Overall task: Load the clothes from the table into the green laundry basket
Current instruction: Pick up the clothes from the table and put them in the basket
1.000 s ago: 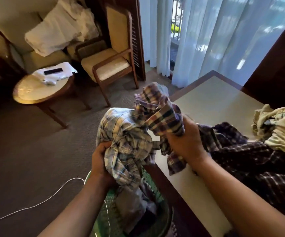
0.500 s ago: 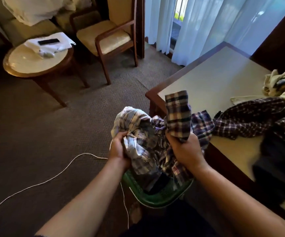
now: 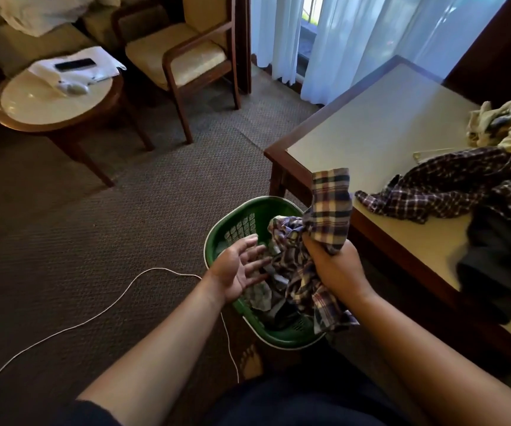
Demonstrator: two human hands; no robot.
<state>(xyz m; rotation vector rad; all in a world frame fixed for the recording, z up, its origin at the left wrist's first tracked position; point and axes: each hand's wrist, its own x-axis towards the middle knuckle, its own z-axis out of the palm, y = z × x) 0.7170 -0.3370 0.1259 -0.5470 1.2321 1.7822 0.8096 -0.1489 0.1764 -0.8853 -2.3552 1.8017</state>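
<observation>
While the plaid shirt [image 3: 331, 198] is clenched in the right hand [image 3: 337, 269] over the green laundry basket [image 3: 257, 202], left hand [image 3: 235, 269] spread empty, release is judged due.

Daylight comes through the sheer curtains [image 3: 355, 41] at top right and brightens the table [image 3: 370, 127], while the carpet [image 3: 63, 241] and the left corners lie dim. Straight edges bow toward the borders. The dark clothes [image 3: 493, 272] at right look smeared, perhaps from motion blur.
</observation>
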